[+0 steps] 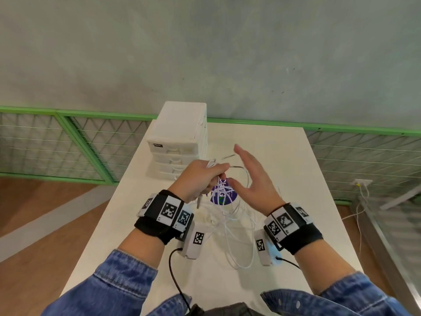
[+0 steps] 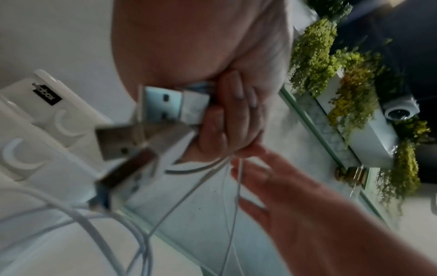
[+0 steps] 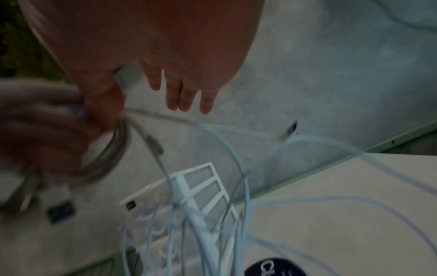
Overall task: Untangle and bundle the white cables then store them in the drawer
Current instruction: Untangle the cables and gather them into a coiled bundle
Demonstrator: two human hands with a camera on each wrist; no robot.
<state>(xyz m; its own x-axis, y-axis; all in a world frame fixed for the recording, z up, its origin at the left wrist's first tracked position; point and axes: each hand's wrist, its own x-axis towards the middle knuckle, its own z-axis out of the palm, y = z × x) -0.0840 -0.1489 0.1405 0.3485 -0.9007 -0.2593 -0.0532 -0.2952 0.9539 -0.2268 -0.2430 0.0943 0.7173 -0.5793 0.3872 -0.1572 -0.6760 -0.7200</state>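
Observation:
My left hand (image 1: 200, 179) is raised above the table and grips a bunch of white cables (image 1: 237, 224); their loops hang down to the tabletop. In the left wrist view its curled fingers (image 2: 227, 115) hold the cords, and several USB plugs (image 2: 132, 142) stick out beside them. My right hand (image 1: 252, 179) is held up just right of the left, with fingers (image 3: 179, 93) straight and spread, holding nothing; a cable loop passes by its thumb. The white drawer unit (image 1: 180, 140) stands at the table's far left, all drawers shut.
A round purple sticker (image 1: 224, 196) lies on the white table (image 1: 296, 201) under the cables. A green-framed mesh railing (image 1: 68, 137) runs behind the table. Wooden floor lies to the left; a wall socket with a cord (image 1: 362, 185) is at the right.

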